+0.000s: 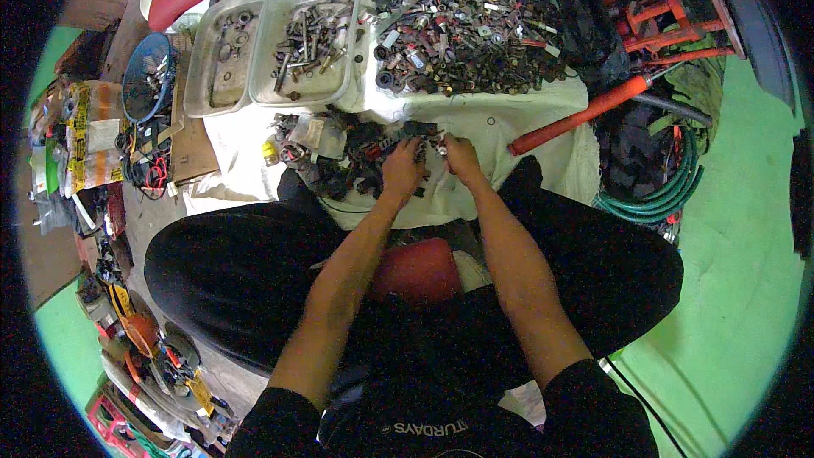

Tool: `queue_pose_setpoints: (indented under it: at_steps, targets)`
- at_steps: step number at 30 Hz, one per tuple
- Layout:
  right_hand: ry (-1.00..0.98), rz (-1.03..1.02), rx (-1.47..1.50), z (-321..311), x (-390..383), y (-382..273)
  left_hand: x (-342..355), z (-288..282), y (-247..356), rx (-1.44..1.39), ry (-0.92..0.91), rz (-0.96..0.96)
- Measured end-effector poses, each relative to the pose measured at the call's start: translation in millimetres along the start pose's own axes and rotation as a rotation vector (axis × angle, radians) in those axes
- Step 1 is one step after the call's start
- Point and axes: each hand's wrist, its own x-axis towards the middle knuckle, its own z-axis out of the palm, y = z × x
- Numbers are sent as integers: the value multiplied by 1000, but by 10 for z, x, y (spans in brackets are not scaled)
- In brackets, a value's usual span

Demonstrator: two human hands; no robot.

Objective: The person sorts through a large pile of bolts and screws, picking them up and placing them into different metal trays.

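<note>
My trousers [254, 280] are black. The cloth [475, 119] is white, carrying a dark brown and rust-coloured heap of small parts [462, 30]. The two tubs [271, 42] are clear. The floor [746, 229] is green, the coiled hose [670, 195] green, the long handle [585, 110] orange-red, the stool [420, 271] red.

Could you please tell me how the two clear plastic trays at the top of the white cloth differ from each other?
The left tray is narrower and holds only a few dark, ring-like parts, so much of its floor is bare. The right tray is wider and is filled with a heap of longer metal pieces, seemingly bolts and rods, covering most of its floor. Both are clear, shallow, rectangular, open-topped, and sit side by side touching, beyond the hands.
</note>
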Motion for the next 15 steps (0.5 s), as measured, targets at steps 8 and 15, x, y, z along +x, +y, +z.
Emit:
queue_pose_setpoints:
  at_steps: [8,15]
  targets:
    - [-282,323,1248,-182,-69,110,114,-80,149,270,-231,115]
    - [-323,256,1511,-178,-65,221,290,144,182,435,-172,151]
